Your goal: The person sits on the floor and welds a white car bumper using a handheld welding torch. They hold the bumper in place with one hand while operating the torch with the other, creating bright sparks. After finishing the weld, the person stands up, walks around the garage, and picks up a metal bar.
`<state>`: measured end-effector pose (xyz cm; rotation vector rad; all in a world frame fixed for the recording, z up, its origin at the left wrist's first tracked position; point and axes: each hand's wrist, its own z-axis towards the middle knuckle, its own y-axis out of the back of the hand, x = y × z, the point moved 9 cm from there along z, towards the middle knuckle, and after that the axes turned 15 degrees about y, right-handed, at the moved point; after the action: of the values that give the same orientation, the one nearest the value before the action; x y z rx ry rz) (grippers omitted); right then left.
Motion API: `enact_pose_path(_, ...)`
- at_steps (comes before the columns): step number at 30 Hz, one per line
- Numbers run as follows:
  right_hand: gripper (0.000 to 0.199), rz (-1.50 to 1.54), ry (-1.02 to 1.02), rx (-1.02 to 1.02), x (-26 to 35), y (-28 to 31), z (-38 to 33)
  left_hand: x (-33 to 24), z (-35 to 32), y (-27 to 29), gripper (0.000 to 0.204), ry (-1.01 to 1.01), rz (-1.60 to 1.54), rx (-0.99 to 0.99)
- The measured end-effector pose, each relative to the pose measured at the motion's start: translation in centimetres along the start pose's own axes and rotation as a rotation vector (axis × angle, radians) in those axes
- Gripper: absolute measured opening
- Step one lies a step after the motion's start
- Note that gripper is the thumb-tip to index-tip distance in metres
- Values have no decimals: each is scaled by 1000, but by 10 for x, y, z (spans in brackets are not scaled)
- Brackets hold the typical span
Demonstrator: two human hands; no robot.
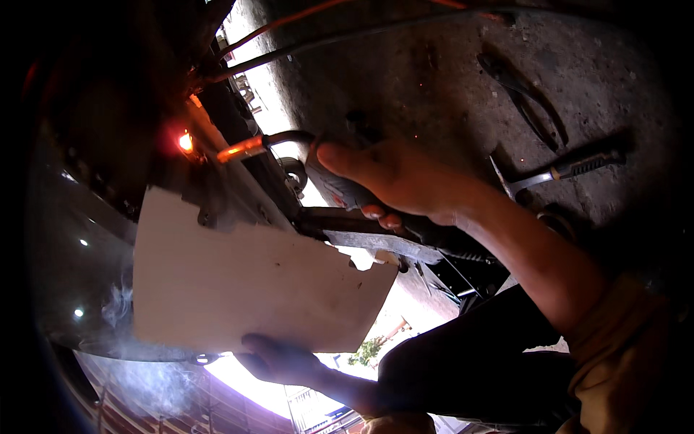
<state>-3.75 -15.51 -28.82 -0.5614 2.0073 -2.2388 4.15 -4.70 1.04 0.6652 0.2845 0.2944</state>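
My right hand [394, 177] is wrapped round the dark handle of a welding torch [244, 149], whose bent neck and coppery nozzle point left. Just beyond the nozzle tip, with a small gap between, a spot of metal glows orange on a dark metal part [186, 142]. Lower down, my left hand [278, 359] grips the bottom edge of a pale flat sheet [246, 289] with a ragged upper edge. This sheet stands between the left hand and the glowing spot, and part of the left hand's fingers is hidden behind it.
Pliers [522, 101] and a hammer [571, 170] lie on the rough concrete floor [593, 65] at the right. Cables [347, 32] cross the top. A dark curved body panel [79, 267] fills the left side; smoke [152, 383] drifts at lower left. Metal bars [383, 242] run below the right hand.
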Motion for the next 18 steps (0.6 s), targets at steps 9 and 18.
enact_pose_path(9,76,25,-52,35,-27,-10,-1,25,-2,17,45,104,-274,-5)
enact_pose_path(18,74,-43,-28,20,-10,-11,6,16,-2,3,45,27,-280,97)
